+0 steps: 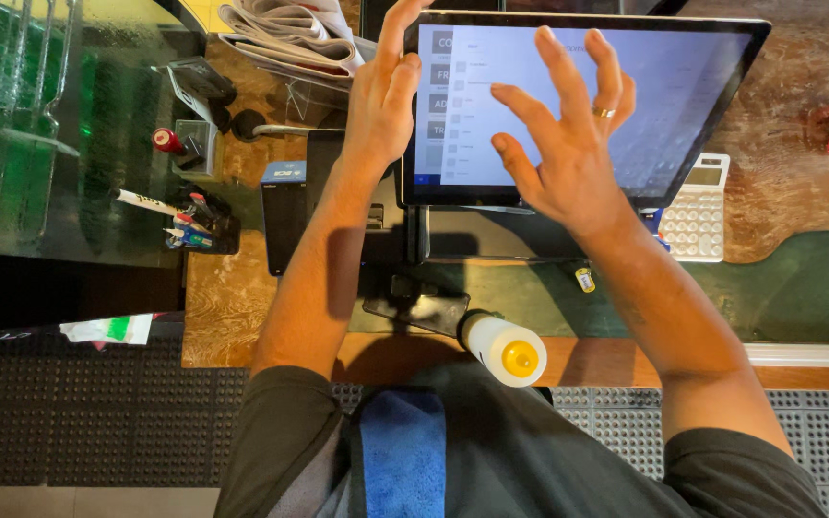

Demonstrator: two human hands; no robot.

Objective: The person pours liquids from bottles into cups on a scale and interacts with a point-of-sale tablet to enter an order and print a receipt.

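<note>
Both hands are raised in front of a touch screen [626, 105] that stands on the wooden counter [789, 192]. The left hand [381, 101] is at the left edge of the screen, its fingers straight and open, holding nothing. The right hand [568, 144] is over the middle of the screen with the fingers spread wide, also empty; whether the fingertips touch the glass cannot be told. A ring [603, 112] is on one finger. A white bottle with a yellow cap [506, 347] lies near the counter edge, below the screen. A white calculator [698, 211] is to the right.
</note>
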